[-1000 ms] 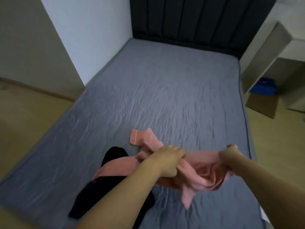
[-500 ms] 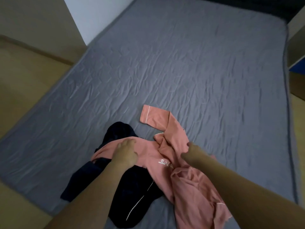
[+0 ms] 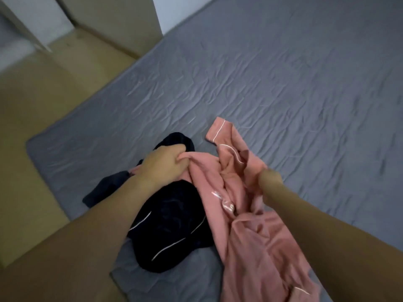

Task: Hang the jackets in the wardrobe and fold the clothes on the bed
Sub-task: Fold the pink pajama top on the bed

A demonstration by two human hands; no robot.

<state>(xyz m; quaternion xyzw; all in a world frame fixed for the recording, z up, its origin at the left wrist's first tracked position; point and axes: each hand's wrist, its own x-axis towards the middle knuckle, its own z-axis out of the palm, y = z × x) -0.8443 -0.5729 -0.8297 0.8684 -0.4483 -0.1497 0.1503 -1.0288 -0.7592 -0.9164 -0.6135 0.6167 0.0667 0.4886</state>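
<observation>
Our left arm reaches in from the lower left, forearm angled up and to the right across the dark garment, and ends in the left hand, seen knuckles up. Its fingers are curled down and bunch a fold of the pink top at that garment's upper left edge; the thumb side is hidden beneath the hand. Our right arm comes in from the lower right, foreshortened and pointing almost straight away from the camera, so that the right hand shows only as a blurred knob sunk among the pink folds. It touches the cloth, but whether its fingers pinch it or lie spread we cannot tell.

The pink top lies crumpled on the near part of the bed, running from a sleeve with a pale-piped cuff, laid out flat towards the far side, down past the right arm to the bottom edge of the view. Its left portion overlaps the dark garment, a black heap with thin white piping that lies just beside it, near the mattress's near left corner. The grey cover is creased all over. Pale wood floor borders the bed on the left, with a beige cabinet beyond.
</observation>
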